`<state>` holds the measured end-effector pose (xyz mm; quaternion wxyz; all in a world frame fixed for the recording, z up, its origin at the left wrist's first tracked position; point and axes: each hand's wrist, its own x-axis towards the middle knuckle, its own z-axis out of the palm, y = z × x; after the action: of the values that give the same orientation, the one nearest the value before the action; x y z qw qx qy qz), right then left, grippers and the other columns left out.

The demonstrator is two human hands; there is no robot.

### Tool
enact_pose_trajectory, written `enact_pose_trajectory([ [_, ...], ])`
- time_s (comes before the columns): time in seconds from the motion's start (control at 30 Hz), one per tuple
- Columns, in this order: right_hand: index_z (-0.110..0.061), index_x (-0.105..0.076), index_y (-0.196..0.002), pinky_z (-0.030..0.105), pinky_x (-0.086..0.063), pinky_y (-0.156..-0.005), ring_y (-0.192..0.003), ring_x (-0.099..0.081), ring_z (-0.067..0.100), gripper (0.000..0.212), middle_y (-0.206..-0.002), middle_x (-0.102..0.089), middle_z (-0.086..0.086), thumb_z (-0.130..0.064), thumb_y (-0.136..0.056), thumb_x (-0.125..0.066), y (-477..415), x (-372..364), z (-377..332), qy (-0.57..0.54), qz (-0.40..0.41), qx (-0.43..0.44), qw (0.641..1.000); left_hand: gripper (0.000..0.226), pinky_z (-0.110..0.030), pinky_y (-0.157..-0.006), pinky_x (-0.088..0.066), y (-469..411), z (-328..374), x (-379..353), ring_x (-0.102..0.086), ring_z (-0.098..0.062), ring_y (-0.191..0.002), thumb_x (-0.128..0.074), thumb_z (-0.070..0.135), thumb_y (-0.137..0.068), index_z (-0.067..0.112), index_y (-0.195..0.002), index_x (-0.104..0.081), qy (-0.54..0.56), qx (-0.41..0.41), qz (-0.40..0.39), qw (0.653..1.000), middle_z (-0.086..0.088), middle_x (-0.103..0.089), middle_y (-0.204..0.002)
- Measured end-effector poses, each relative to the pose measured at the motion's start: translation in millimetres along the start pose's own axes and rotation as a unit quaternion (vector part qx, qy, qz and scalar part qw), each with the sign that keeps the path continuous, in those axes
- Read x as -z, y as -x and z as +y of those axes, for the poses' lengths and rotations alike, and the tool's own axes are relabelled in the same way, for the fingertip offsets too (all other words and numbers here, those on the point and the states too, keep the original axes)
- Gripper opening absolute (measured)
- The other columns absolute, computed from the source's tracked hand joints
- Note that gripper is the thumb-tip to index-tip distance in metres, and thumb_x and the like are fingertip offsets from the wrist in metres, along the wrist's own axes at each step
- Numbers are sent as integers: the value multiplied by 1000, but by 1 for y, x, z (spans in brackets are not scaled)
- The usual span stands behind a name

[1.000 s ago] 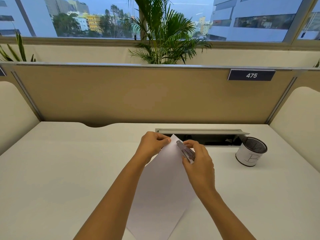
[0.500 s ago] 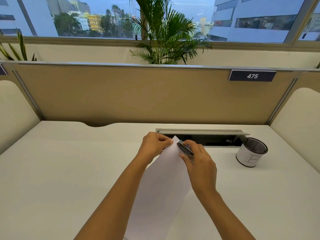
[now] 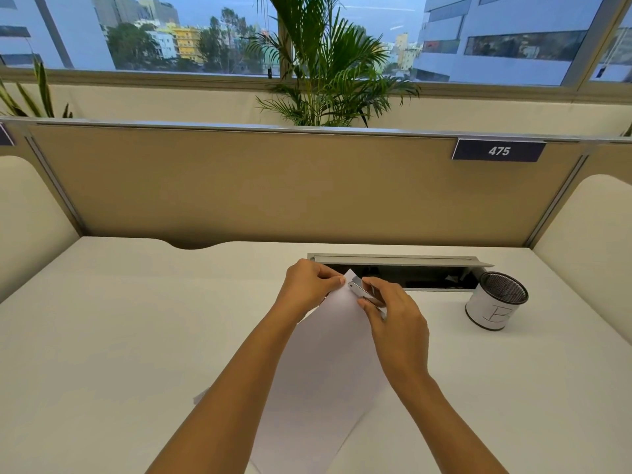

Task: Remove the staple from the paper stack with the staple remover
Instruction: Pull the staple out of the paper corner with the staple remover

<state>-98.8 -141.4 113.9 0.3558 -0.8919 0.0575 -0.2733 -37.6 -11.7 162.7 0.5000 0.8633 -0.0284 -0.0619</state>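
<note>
**Two hands at the paper's top corner**

Left hand (image 3: 309,289) pinches the paper (image 3: 328,371) corner on the desk (image 3: 136,336); right hand (image 3: 393,313) grips the remover (image 3: 359,289), its tip touching there. Since before, the corner has edged up toward the cable tray (image 3: 427,265).

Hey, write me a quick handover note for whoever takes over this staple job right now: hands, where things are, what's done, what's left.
Left hand: pinching the far corner of the paper stack, which lies on the white desk.
Right hand: gripping the staple remover, its tip at that same corner.
The staple is too small to see, so whether it is out cannot be told.
Done: stack held, tool in place.
Left: work the staple free and check the corner.
The mesh pen cup stands to the right, apart from the work.
</note>
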Motion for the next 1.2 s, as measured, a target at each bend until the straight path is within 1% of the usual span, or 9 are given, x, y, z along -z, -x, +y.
enact_pose_trajectory([
  [0.17,-14,-62,-118,36,-52,-86,-101,-65,26,39,-114,-68,8,-28,-82,-65,1,-1,-1,2,12,3,1000,24,-30,-76,-52,0,-1,-2,-62,-20,-85,-59,22,-89,9,-104,-70,-7,0,0,1000,-11,-69,-108],
  [0.33,-19,-59,-121,34,-49,-92,-108,-61,22,40,-121,-64,3,-29,-84,-64,2,-1,2,-35,-16,-36,999,24,-28,-74,-50,1,-1,-5,-60,-20,-85,-59,22,-89,8,-105,-70,-6,7,-4,1000,-12,-68,-107],
  [0.5,-22,-57,-116,21,-43,-86,-99,-53,8,34,-118,-62,-2,-25,-83,-65,1,-2,4,-115,-34,-78,990,23,-26,-71,-49,0,-3,-6,-60,-19,-84,-60,21,-88,9,-104,-70,2,19,-5,1000,-10,-68,-107],
  [0.63,-38,-53,-103,17,-52,-75,-100,-58,15,26,-104,-60,-16,-24,-84,-64,-1,0,3,-297,-63,-176,936,21,-31,-78,-54,0,-4,-4,-63,-22,-88,-62,19,-87,8,-102,-71,17,28,1,999,-10,-69,-106],
  [0.73,-38,-52,-104,14,-55,-63,-101,-60,21,26,-105,-58,-11,-24,-85,-63,-3,1,4,-353,-55,-215,909,21,-33,-80,-54,0,-7,-3,-64,-22,-89,-61,19,-87,8,-103,-71,13,31,4,999,-10,-69,-106],
  [0.83,-31,-51,-109,18,-55,-67,-102,-59,23,27,-109,-57,-5,-23,-85,-62,-3,2,6,-333,-57,-220,915,21,-36,-83,-55,1,-8,-3,-64,-23,-90,-62,19,-86,8,-101,-72,13,33,7,999,-9,-69,-108],
  [1.0,-23,-59,-114,29,-45,-91,-99,-53,10,33,-116,-62,-1,-22,-82,-67,-2,0,7,-171,-48,-142,974,22,-33,-81,-53,1,-6,-6,-63,-23,-90,-61,20,-87,8,-103,-71,9,33,7,999,-9,-68,-108],
  [1.07,-22,-60,-115,27,-43,-92,-99,-52,8,34,-119,-63,0,-23,-82,-67,-2,-1,5,-130,-40,-117,984,21,-31,-79,-53,1,-5,-6,-62,-20,-85,-60,20,-88,8,-102,-71,3,26,6,1000,-10,-69,-106],
  [1.2,-22,-60,-116,32,-47,-92,-107,-59,18,34,-120,-64,1,-26,-83,-66,-2,-1,3,-72,-25,-74,994,21,-30,-75,-52,1,-3,-6,-62,-20,-82,-60,20,-88,9,-101,-72,-4,19,7,1000,-10,-69,-104],
])
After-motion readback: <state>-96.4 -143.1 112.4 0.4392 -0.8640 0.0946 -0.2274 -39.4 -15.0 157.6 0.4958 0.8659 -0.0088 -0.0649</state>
